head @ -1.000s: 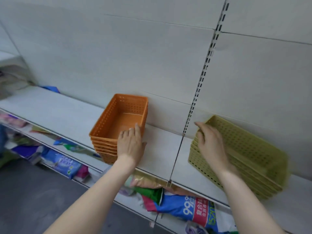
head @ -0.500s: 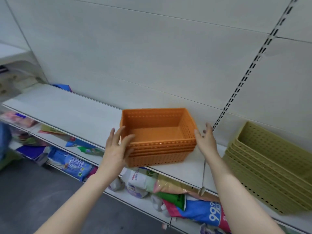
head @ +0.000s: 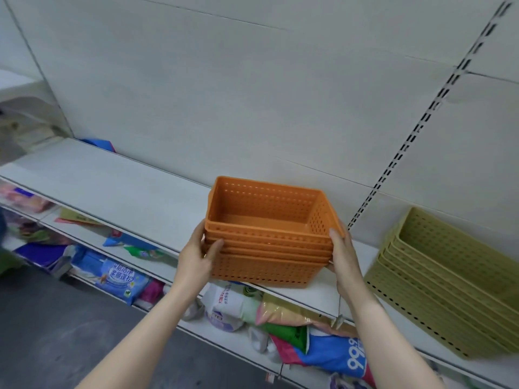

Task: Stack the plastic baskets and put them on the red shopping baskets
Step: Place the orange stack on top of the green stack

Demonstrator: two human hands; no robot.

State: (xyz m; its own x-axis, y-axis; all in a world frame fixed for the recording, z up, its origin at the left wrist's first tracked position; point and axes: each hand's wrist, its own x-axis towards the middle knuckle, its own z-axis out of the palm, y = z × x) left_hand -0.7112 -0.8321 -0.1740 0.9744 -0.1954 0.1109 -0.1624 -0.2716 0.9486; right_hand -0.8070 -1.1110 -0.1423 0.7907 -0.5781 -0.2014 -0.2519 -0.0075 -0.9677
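Observation:
A nested stack of orange perforated plastic baskets [head: 266,248] sits at the front edge of a white shelf [head: 112,189], its long side facing me. My left hand [head: 196,259] grips the stack's left end, thumb on the front rims. Clasping the right end is my right hand [head: 344,256]. Further right on the same shelf lies a nested stack of olive-green plastic baskets [head: 446,276], untouched and turned at an angle. No red shopping baskets are in view.
A white back panel with a slotted upright [head: 415,136] rises behind the shelf. The lower shelf holds several bagged goods [head: 283,327] and a blue packet [head: 118,279]. Grey floor [head: 56,332] lies at bottom left.
My right hand left the green stack and came to the orange one. The orange stack was turned with its long side facing me, and both hands have closed on its ends.

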